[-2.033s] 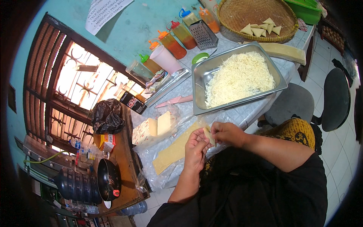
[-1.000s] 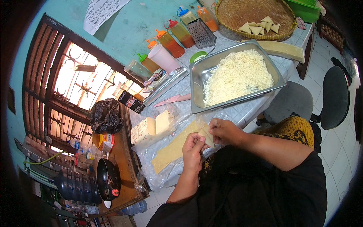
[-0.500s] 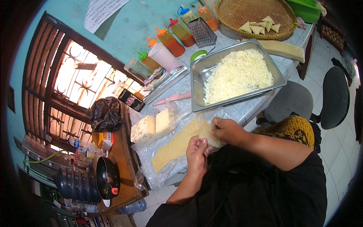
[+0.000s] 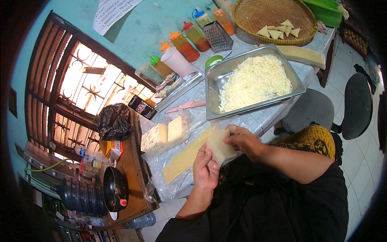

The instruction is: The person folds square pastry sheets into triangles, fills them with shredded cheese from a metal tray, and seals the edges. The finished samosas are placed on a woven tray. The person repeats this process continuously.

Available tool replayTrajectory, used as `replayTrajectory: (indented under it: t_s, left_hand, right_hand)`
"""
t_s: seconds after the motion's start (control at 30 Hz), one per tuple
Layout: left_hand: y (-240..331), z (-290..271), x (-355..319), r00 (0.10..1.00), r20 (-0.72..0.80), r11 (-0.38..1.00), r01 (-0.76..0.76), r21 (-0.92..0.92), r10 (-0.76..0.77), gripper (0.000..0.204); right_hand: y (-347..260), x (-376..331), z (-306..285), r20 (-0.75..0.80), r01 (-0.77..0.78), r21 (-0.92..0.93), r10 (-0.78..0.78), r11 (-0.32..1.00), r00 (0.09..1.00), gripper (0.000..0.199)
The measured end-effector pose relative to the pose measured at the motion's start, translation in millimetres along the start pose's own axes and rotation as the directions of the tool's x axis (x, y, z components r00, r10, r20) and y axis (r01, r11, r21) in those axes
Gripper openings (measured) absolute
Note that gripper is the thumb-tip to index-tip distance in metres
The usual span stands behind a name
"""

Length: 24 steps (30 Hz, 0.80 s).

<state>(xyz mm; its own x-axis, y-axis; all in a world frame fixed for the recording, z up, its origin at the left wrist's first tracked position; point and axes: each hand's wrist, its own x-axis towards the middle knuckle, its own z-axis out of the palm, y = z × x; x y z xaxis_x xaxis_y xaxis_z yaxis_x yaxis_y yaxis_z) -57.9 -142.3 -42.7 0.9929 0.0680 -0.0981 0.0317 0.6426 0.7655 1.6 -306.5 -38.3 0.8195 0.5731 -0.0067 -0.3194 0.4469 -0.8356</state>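
Between both hands is a thin pale pastry sheet (image 4: 220, 148), raised above the table's near edge. My left hand (image 4: 206, 170) pinches its left side between thumb and fingers. On the other side my right hand (image 4: 243, 141) is closed on the sheet's upper right edge, with its fingertips partly hidden. A long yellowish pastry strip (image 4: 183, 160) lies on clear plastic just left of the hands. Beyond it rest a pale cheese block (image 4: 176, 128) and a block in printed wrapping (image 4: 155, 138). A steel tray (image 4: 213, 91) holds a heap of pale grated cheese (image 4: 258, 82).
A pink knife (image 4: 186, 106) lies left of the tray. Sauce bottles (image 4: 186, 47), a pink cup (image 4: 177, 63) and a box grater (image 4: 217, 35) stand along the wall. Folded triangular pastries (image 4: 282, 29) sit in a woven basket (image 4: 262, 12). A chair (image 4: 310, 109) is at the right.
The sheet now shows more of its face, spread wider between the hands. My left hand has turned and shifted slightly left. The view has moved a little.
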Motion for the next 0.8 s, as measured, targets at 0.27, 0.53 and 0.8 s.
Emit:
replayTrajectory:
  t_s: [0.27, 0.53, 0.8]
  left_hand:
    - [73, -41, 3, 0.987, -0.038, 0.979, -0.162, -0.126, 0.158, 0.029]
    - [118, -94, 13, 0.883, -0.306, 0.93, -0.306, 0.204, 0.357, 0.026]
    - [133, -149, 23, 0.751, -0.378, 0.761, -0.248, 0.599, 0.542, 0.028]
  right_hand:
    - [-53, -3, -34, -0.143, 0.142, 0.499, -0.081, 0.855, 0.986, 0.024]
    - [-121, -26, -108, -0.12, 0.337, 0.591, -0.333, 0.733, 0.935, 0.038]
    - [-149, -56, -146, 0.029, 0.374, 0.635, -0.505, 0.676, 0.863, 0.037]
